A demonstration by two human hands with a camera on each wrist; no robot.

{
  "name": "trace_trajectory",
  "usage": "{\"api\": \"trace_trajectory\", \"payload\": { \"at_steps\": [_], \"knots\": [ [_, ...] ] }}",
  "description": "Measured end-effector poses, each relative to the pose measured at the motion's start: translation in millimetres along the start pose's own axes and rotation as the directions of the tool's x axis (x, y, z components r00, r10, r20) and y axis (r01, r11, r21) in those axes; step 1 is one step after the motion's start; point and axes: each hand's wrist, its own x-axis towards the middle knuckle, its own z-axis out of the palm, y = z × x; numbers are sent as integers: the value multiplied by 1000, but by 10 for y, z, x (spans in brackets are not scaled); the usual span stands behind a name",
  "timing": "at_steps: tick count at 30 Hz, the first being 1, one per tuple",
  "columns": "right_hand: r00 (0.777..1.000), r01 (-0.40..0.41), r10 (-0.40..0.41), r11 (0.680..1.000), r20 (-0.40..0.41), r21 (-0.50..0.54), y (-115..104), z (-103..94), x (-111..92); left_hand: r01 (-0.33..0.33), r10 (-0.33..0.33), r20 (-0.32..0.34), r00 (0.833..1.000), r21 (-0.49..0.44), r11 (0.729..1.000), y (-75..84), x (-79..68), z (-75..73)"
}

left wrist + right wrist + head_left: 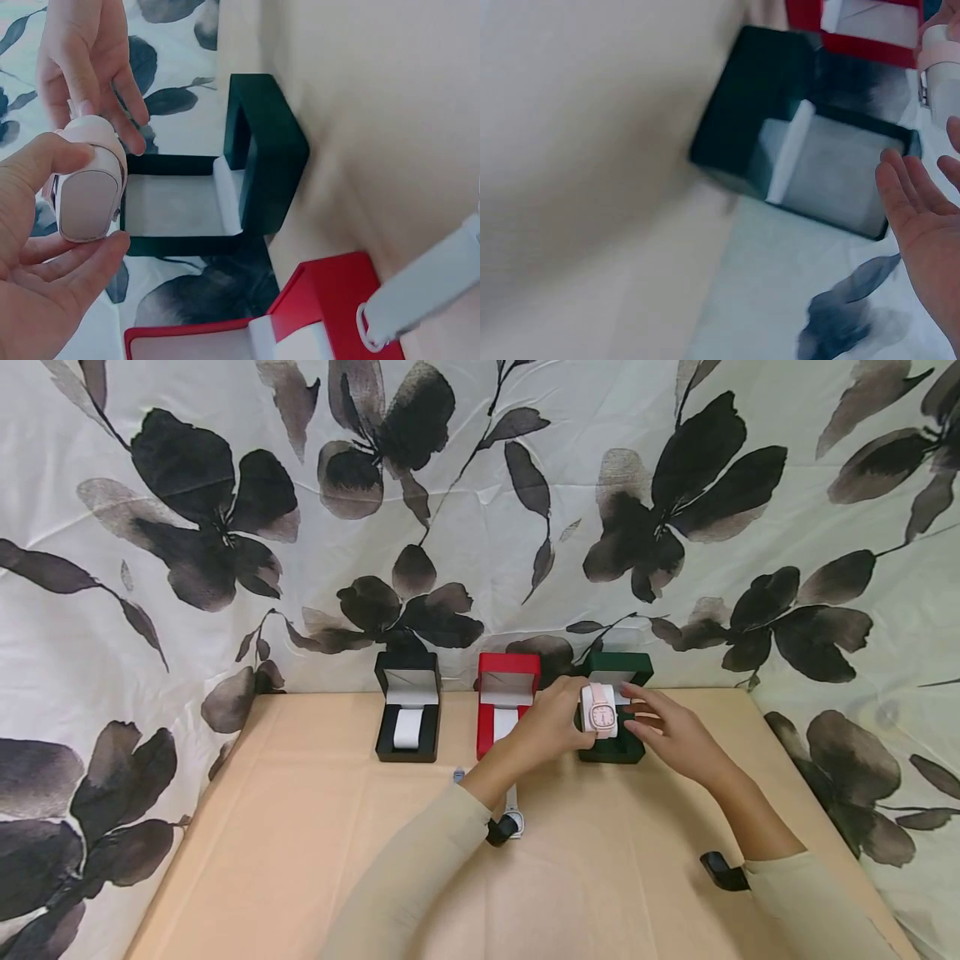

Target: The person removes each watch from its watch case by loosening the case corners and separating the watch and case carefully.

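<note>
My left hand holds a white watch cushion between thumb and fingers. A pink watch is wrapped round the cushion, its face towards the head camera. Just right of it is my right hand, fingers mostly extended; in the right wrist view its fingers stand apart from the cushion. Whether its thumb touches the strap in the left wrist view, I cannot tell. Behind and below the hands stands an open green watch box, its base showing no cushion in the left wrist view.
An open red box with a white cushion stands left of the green one. Further left is an open black box, also with a white cushion. A white-strapped watch lies on the table, partly behind my left wrist. Floral cloth hangs behind.
</note>
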Motion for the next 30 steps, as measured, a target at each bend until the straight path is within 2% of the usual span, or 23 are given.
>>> {"api": "trace_trajectory", "payload": {
  "at_steps": [6,13,26,30],
  "knots": [
    [997,42,-43,999,57,24,-199,-11,73,-30,30,-12,999,6,1000,-43,-101,-124],
    [993,29,-41,994,114,108,-358,44,128,-56,56,-21,998,-16,998,-94,-220,-265],
    [996,60,-69,988,63,141,-541,213,267,-40,37,-23,999,-145,989,-197,-385,-428],
    [994,104,-109,985,26,140,-592,263,288,-62,57,-42,998,-131,989,-226,-443,-483]
  ]
}}
